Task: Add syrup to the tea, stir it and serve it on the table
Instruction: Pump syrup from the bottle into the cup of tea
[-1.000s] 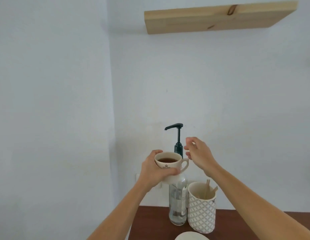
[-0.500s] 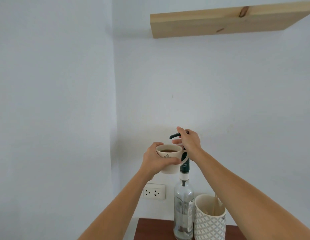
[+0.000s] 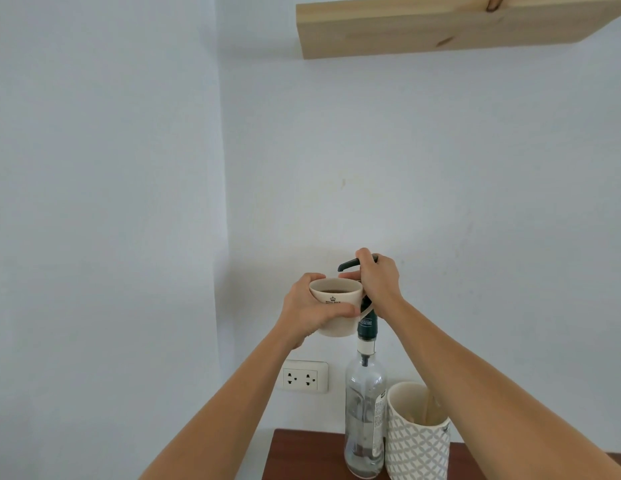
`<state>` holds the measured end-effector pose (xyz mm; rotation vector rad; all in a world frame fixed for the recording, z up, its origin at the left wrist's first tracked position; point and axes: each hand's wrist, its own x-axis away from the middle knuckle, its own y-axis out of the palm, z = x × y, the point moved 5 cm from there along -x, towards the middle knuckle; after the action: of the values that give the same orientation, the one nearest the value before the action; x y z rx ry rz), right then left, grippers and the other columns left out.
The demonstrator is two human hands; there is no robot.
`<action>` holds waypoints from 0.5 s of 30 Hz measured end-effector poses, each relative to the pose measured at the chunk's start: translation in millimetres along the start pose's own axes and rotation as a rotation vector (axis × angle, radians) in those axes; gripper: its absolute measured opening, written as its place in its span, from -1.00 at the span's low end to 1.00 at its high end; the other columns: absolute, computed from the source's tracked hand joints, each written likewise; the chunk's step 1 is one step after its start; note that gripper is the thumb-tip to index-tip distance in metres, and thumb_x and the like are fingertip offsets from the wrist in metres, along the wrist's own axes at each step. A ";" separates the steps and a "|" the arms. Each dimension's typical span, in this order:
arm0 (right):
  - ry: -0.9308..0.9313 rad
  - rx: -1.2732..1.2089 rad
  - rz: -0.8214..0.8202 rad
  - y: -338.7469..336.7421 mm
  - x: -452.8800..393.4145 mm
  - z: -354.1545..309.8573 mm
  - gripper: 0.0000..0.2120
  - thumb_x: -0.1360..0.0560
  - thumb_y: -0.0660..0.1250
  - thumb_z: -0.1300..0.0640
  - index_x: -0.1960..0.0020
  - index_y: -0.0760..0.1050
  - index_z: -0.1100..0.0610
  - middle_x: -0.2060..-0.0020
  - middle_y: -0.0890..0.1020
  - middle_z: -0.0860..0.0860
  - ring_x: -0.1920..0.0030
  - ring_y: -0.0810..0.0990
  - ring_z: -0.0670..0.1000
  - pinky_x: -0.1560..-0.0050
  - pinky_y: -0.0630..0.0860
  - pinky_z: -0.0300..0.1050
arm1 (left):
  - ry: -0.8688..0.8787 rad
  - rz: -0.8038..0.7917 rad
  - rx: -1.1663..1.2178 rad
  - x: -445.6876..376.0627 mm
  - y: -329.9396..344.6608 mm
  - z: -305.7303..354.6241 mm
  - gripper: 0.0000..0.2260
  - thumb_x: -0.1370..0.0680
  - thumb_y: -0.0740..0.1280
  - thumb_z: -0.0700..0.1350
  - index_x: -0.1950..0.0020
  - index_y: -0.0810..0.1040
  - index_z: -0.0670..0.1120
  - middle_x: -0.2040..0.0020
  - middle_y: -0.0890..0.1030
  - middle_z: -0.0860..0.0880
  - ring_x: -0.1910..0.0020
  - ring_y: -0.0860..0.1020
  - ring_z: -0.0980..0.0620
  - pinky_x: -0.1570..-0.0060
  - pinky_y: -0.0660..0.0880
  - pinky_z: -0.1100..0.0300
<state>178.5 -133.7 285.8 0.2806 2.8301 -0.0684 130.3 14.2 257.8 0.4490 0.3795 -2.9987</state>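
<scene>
My left hand (image 3: 311, 311) holds a cream tea cup (image 3: 337, 301) with dark tea in it, raised in the air just under the spout of the dark green pump (image 3: 349, 264). My right hand (image 3: 378, 280) is wrapped over the pump head on top of the clear glass syrup bottle (image 3: 364, 410). The bottle stands upright on the dark wooden table (image 3: 302, 455), with a little syrup at its bottom. The cup's handle is hidden behind my right hand.
A white patterned holder (image 3: 418, 441) with wooden stir sticks stands right of the bottle, partly behind my right forearm. A wall socket (image 3: 304, 377) sits low on the white wall. A wooden shelf (image 3: 440, 26) hangs overhead.
My right hand went from hovering beside the pump to closing over its head. The cup stayed held under the spout. My view tilted upward, so less of the table shows.
</scene>
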 end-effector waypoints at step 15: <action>-0.028 0.002 0.035 1.3 -2.2 4.0 -0.71 -0.45 0.18 0.00 0.24 0.58 0.14 0.44 0.74 0.06 0.38 0.65 0.07 0.24 0.60 0.00 | -0.010 -0.002 0.025 -0.1 1.8 -2.8 -0.13 0.08 0.58 0.15 -0.22 0.47 0.06 -0.10 0.62 0.02 -0.01 0.60 0.02 0.17 0.53 0.13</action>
<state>181.9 -133.1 282.6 0.3267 2.7968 -0.0677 131.5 13.2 254.8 0.4358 0.3426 -3.0096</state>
